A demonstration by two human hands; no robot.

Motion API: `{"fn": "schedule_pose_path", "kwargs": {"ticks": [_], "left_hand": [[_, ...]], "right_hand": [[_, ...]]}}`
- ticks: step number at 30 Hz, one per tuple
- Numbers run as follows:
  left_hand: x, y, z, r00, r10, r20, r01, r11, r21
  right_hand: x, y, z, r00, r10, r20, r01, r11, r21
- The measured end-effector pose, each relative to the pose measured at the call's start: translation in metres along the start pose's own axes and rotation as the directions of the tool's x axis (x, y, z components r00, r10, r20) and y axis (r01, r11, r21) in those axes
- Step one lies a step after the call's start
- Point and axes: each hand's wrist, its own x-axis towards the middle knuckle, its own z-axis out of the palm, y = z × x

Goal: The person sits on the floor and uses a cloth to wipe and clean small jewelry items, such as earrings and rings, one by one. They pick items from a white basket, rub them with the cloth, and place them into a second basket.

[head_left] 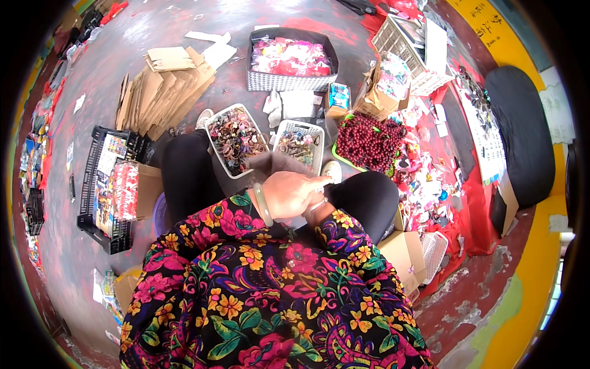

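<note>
My left hand, with a pale green bangle on its wrist, lies across my lap between my knees, its fingers curled and pointing right. My right hand is almost wholly hidden under it; only the wrist with a thin band shows. Whether either hand holds anything cannot be seen. Just beyond the hands lies a grey-brown cardboard piece. Behind it stand a white basket of small dark and coloured hair ornaments and a second, smaller white basket of mixed small items.
A green tray of dark red beads sits to the right among scattered packets on red cloth. A grey basket of pink packets stands farther back, flattened cardboard at back left, a black crate at left, cardboard boxes by my right knee.
</note>
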Motion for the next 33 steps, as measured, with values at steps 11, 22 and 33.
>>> {"fn": "schedule_pose_path", "kwargs": {"ticks": [11,22,33], "left_hand": [[-0.007,-0.045,-0.02,0.889,-0.446,0.101,-0.1,-0.405,-0.909],[-0.006,-0.066,-0.01,0.78,-0.623,-0.061,-0.475,-0.525,-0.707],[0.004,-0.029,0.042,0.856,-0.375,-0.356,-0.345,0.097,-0.933]], "right_hand": [[-0.001,-0.115,-0.008,0.873,-0.482,0.08,0.018,-0.131,-0.991],[-0.013,-0.105,0.004,0.866,-0.5,-0.012,0.075,0.154,-0.985],[-0.021,-0.069,0.015,0.905,-0.402,-0.139,-0.02,0.287,-0.958]]}}
